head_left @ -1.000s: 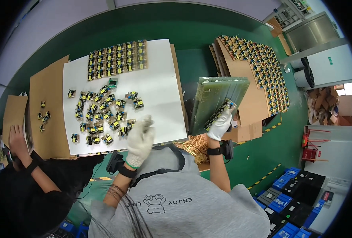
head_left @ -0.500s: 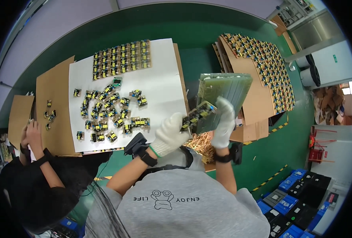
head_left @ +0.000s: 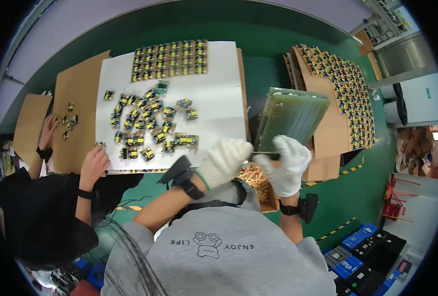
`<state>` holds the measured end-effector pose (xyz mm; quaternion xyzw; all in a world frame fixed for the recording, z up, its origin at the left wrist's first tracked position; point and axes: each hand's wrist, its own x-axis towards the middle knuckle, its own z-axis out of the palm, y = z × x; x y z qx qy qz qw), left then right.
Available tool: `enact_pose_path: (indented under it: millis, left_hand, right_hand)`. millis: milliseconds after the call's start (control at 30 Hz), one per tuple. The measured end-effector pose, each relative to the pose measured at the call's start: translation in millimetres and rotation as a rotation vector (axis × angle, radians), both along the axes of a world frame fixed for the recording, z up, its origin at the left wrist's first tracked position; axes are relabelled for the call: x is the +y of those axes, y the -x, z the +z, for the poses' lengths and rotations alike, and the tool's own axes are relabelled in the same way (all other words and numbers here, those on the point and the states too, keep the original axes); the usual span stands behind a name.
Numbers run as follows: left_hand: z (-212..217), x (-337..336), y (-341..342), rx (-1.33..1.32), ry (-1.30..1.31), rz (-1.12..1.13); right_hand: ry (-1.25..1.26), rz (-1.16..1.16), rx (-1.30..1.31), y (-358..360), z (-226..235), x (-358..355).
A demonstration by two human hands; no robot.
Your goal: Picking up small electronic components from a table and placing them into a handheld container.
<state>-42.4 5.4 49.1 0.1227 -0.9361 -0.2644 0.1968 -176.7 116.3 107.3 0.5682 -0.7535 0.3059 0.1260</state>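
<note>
- The left hand [head_left: 227, 160] draws closer to the right hand [head_left: 290, 167].
- The row of boards drops from sight.
- A co-worker's hand [head_left: 95, 162] now touches a small board [head_left: 100, 144].

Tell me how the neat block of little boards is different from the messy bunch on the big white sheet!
The neat block sits in straight rows, but the messy bunch points every which way. The neat block is packed tight, while the messy bunch has white gaps showing. Both lie on the white sheet, and both have yellow patches and dark parts.
</note>
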Motion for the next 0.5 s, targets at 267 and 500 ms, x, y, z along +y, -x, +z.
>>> enact_pose_path:
  millis: [267, 500]
  left_hand:
    - [16.9, 26.1, 3.4, -0.144, 0.239, 0.18]
    - [30.0, 14.5, -6.8, -0.329, 0.088, 0.019]
  right_hand:
    - [-0.586, 0.139, 0.01, 0.0, -36.0, 20.1]
    - [-0.467, 0.147, 0.173, -7.7, -50.5, 15.0]
